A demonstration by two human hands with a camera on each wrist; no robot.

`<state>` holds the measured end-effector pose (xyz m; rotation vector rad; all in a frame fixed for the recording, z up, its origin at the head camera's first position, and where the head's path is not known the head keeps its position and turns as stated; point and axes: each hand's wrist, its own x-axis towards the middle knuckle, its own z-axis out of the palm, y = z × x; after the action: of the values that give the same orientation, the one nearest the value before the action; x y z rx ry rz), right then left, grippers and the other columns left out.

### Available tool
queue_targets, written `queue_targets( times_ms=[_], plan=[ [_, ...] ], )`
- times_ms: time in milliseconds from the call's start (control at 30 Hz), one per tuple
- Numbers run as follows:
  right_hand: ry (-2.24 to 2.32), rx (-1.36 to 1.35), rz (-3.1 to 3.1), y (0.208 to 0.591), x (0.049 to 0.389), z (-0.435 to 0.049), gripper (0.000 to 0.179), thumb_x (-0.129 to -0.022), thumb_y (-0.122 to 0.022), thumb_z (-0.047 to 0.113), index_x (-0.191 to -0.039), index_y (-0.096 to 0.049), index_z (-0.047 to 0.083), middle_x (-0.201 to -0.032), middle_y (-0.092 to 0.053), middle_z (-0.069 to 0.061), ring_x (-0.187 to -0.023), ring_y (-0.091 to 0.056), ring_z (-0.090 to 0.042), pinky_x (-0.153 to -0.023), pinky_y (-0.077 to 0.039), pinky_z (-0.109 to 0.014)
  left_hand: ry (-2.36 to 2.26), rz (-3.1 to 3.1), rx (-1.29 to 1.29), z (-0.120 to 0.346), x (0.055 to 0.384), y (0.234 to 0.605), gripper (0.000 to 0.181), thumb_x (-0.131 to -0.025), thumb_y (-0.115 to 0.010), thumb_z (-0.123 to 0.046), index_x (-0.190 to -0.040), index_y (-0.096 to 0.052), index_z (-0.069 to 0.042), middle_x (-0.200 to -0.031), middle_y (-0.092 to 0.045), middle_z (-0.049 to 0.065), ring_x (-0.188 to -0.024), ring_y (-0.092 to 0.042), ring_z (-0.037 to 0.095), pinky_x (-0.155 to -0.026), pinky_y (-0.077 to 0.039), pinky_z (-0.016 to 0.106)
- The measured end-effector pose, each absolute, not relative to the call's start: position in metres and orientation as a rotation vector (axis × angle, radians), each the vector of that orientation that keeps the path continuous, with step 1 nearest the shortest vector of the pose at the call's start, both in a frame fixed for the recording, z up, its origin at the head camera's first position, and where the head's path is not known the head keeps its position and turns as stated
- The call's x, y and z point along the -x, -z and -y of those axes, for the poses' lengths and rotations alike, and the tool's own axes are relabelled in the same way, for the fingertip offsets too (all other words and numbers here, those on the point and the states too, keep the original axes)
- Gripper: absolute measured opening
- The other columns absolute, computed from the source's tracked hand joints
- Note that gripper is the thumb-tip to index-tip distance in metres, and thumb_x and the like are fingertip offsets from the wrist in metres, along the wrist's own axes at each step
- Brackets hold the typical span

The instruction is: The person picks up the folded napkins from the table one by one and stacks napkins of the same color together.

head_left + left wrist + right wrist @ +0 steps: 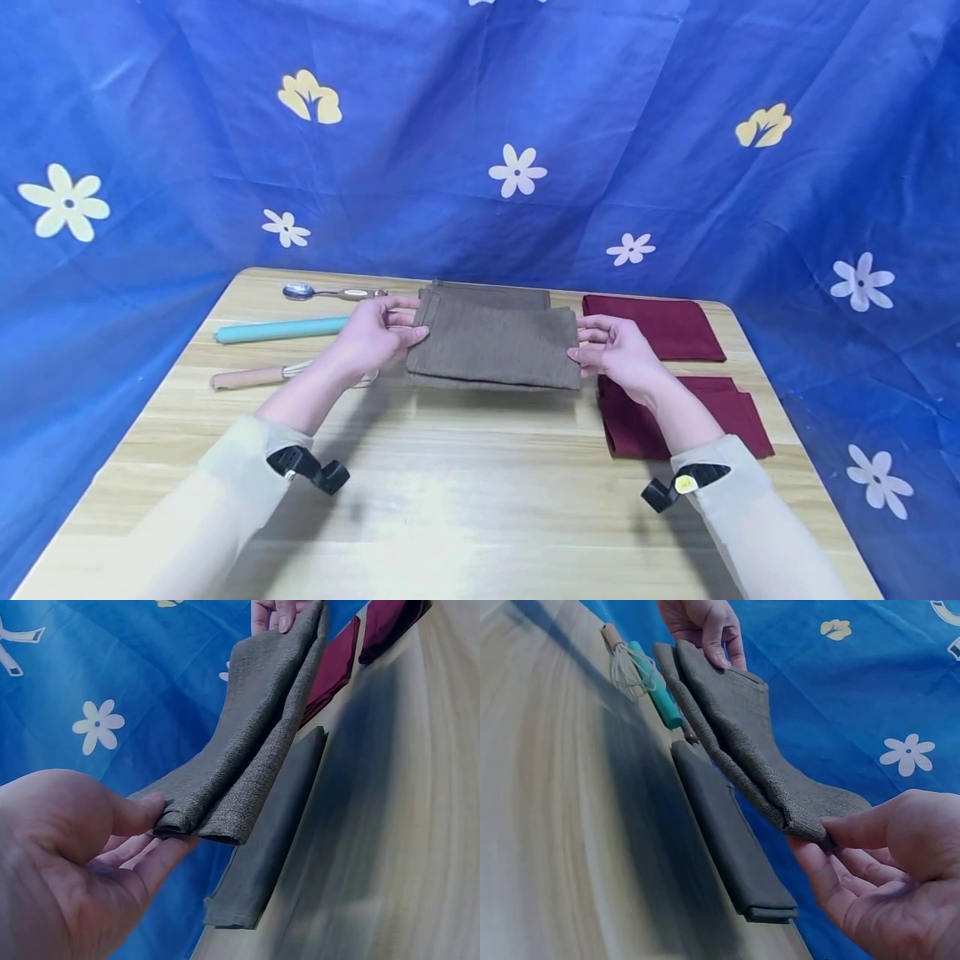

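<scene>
Between my two hands a folded grey-brown cloth (495,346) hangs in the air over the table. My left hand (378,335) pinches its left edge, thumb on top and fingers beneath, as the left wrist view shows. The right edge is pinched the same way by my right hand (618,350). Behind and below it, a second folded grey cloth (724,832) lies flat on the table, partly hidden in the head view. Both wrist views show a gap between the held cloth and the lying one.
Two folded dark red cloths, a back one (660,325) and a front one (712,417), lie at the right. On the left are a spoon (300,291), a turquoise stick (277,330) and a whisk (247,378). A blue curtain (420,150) stands behind the wooden table (450,500).
</scene>
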<state>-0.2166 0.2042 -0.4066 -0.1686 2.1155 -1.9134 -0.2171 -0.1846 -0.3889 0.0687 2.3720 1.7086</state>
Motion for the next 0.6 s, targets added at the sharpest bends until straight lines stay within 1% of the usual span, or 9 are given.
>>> queue_targets(
  times_ms=[67, 133, 300, 467, 600],
  plan=[
    [1.915, 0.150, -2.118, 0.406, 0.222, -0.204, 0.058, -0.092, -0.071, -0.013, -0.145, -0.049, -0.010, -0.113, -0.068, -0.011, -0.083, -0.072, -0.012, -0.066, -0.063, -0.033, -1.711, -2.382, -0.076, 0.184, 0.222, 0.387, 0.058, -0.097, -0.077, -0.005, -0.149, -0.053, 0.002, -0.118, -0.063, 0.019, -0.093, -0.064, 0.018, -0.080, -0.061, 0.031],
    [1.907, 0.147, -2.122, 0.405, 0.227, -0.202, 0.059, -0.092, -0.071, -0.012, -0.146, -0.048, -0.010, -0.114, -0.067, -0.011, -0.085, -0.072, -0.012, -0.066, -0.063, -0.033, -1.716, -2.389, -0.068, 0.185, 0.225, 0.386, 0.057, -0.097, -0.077, -0.005, -0.149, -0.054, 0.001, -0.117, -0.063, 0.019, -0.094, -0.065, 0.018, -0.082, -0.061, 0.031],
    [1.884, 0.164, -2.137, 0.403, 0.238, -0.198, 0.061, -0.092, -0.072, -0.010, -0.148, -0.048, -0.009, -0.113, -0.066, -0.010, -0.086, -0.071, -0.012, -0.067, -0.063, -0.031, -1.737, -2.364, -0.037, 0.187, 0.232, 0.387, 0.057, -0.098, -0.076, -0.004, -0.149, -0.053, 0.001, -0.116, -0.062, 0.018, -0.092, -0.065, 0.018, -0.081, -0.061, 0.028],
    [1.912, 0.153, -2.116, 0.405, 0.248, -0.199, 0.059, -0.092, -0.071, -0.013, -0.146, -0.048, -0.010, -0.104, -0.068, -0.005, -0.081, -0.070, -0.011, -0.065, -0.062, -0.030, -1.755, -2.332, -0.023, 0.186, 0.243, 0.390, 0.057, -0.099, -0.075, -0.005, -0.151, -0.051, 0.001, -0.116, -0.062, 0.017, -0.090, -0.066, 0.016, -0.083, -0.062, 0.029],
    [1.950, 0.129, -2.081, 0.406, 0.257, -0.200, 0.060, -0.092, -0.070, -0.015, -0.147, -0.047, -0.009, -0.100, -0.068, -0.001, -0.080, -0.070, -0.011, -0.064, -0.062, -0.030, -1.769, -2.328, -0.016, 0.184, 0.254, 0.390, 0.058, -0.098, -0.076, -0.004, -0.151, -0.051, 0.002, -0.118, -0.059, 0.016, -0.094, -0.064, 0.017, -0.083, -0.062, 0.028]
  ],
)
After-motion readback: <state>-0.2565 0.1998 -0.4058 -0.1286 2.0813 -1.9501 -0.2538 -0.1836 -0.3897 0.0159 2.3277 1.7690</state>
